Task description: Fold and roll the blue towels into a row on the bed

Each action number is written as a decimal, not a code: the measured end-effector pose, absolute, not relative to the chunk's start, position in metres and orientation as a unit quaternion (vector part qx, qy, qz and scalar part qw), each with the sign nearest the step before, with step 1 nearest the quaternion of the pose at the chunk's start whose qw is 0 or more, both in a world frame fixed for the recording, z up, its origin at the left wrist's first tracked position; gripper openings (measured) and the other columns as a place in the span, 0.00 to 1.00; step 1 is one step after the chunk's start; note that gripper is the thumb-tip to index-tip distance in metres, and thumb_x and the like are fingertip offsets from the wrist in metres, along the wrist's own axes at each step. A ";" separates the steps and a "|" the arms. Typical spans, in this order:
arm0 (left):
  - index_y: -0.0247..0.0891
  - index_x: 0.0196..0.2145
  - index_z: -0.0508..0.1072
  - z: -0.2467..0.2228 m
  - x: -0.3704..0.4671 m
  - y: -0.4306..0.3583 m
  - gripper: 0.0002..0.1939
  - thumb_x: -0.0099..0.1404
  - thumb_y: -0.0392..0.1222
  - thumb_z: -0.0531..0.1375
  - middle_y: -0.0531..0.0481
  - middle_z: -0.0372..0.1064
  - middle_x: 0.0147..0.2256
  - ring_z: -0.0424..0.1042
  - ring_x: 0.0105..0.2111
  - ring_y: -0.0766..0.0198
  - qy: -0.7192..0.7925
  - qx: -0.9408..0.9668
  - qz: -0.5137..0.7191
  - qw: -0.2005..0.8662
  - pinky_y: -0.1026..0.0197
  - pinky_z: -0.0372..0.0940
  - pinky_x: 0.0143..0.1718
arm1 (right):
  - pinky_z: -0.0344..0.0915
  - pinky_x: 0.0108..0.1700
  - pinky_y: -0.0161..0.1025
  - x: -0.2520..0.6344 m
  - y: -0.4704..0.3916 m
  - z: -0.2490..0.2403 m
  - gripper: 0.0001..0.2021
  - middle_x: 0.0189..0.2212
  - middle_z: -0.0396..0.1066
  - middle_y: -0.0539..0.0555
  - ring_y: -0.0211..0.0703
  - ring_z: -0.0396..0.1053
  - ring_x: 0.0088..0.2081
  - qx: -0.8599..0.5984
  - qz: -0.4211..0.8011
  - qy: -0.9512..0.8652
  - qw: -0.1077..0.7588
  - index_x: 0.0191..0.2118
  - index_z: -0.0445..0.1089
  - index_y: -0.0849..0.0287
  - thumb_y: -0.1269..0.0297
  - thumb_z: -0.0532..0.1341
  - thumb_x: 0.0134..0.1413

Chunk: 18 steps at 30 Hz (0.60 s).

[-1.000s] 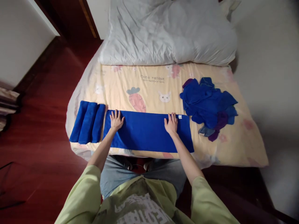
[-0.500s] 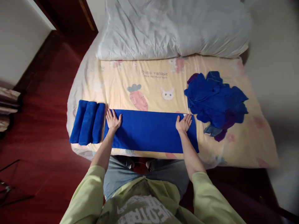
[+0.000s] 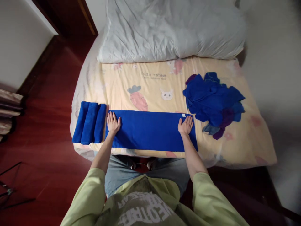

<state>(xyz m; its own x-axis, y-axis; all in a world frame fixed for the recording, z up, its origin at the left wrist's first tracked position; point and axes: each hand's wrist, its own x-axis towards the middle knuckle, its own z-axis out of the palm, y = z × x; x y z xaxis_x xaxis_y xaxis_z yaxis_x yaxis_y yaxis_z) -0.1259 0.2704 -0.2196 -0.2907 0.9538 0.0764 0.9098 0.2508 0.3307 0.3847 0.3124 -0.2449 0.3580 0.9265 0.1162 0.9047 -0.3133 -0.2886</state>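
Observation:
A blue towel [image 3: 150, 131] lies spread flat as a long rectangle along the bed's near edge. My left hand [image 3: 113, 123] rests flat on its left end, fingers stretched out. On the right end lies my right hand [image 3: 186, 125], palm down with fingers extended, just below a small white tag [image 3: 184, 115]. Left of the towel, several rolled or folded blue towels [image 3: 89, 123] sit side by side, close to my left hand. To the right is a loose heap of blue cloths [image 3: 211, 97] with some purple and grey-blue pieces among them.
The bed [image 3: 113, 81] has a yellow sheet printed with rabbits and carrots. Bunched grey-white bedding [image 3: 169, 31] lies across its far side. A dark red floor [image 3: 49, 103] runs along the left, with thin black metal legs [image 3: 9, 191] standing on it.
My right hand has shifted slightly, and the white tag beside it now shows more fully. Both hands stay flat on the towel. The whole view has moved a little.

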 end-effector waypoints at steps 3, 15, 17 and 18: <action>0.22 0.72 0.50 -0.222 -0.125 0.238 0.38 0.75 0.55 0.45 0.30 0.40 0.73 0.37 0.74 0.45 0.772 0.606 0.177 0.075 0.39 0.36 0.73 | 0.43 0.72 0.59 0.397 0.282 -0.248 0.36 0.72 0.48 0.72 0.58 0.44 0.74 -0.792 0.027 -0.591 0.152 0.71 0.52 0.78 0.51 0.39 0.71; 0.27 0.71 0.53 -0.228 -0.142 0.146 0.35 0.75 0.53 0.45 0.33 0.44 0.73 0.41 0.74 0.47 0.738 0.626 0.235 0.095 0.41 0.43 0.73 | 0.45 0.72 0.56 0.428 0.193 -0.246 0.36 0.71 0.54 0.67 0.53 0.47 0.73 -0.763 0.029 -0.627 0.155 0.70 0.56 0.74 0.51 0.37 0.71; 0.27 0.71 0.53 -0.228 -0.148 0.139 0.35 0.75 0.53 0.45 0.34 0.44 0.73 0.40 0.74 0.47 0.722 0.637 0.248 0.105 0.41 0.43 0.73 | 0.44 0.73 0.55 0.431 0.181 -0.245 0.36 0.71 0.53 0.67 0.52 0.46 0.74 -0.767 0.030 -0.623 0.151 0.70 0.55 0.74 0.52 0.36 0.71; 0.28 0.71 0.53 -0.228 -0.150 0.135 0.35 0.75 0.54 0.45 0.34 0.44 0.73 0.40 0.74 0.46 0.715 0.642 0.253 0.111 0.40 0.43 0.73 | 0.43 0.73 0.54 0.433 0.175 -0.245 0.36 0.71 0.53 0.67 0.52 0.45 0.74 -0.769 0.031 -0.621 0.148 0.70 0.54 0.75 0.52 0.36 0.71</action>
<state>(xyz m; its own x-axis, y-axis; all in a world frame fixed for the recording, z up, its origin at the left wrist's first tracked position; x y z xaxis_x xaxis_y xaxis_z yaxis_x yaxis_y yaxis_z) -0.1504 0.1355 -0.2275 -0.1512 0.9745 0.1656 0.8625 0.0482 0.5037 0.4329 0.1753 -0.2450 0.2266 0.9645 0.1359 0.9459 -0.1846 -0.2667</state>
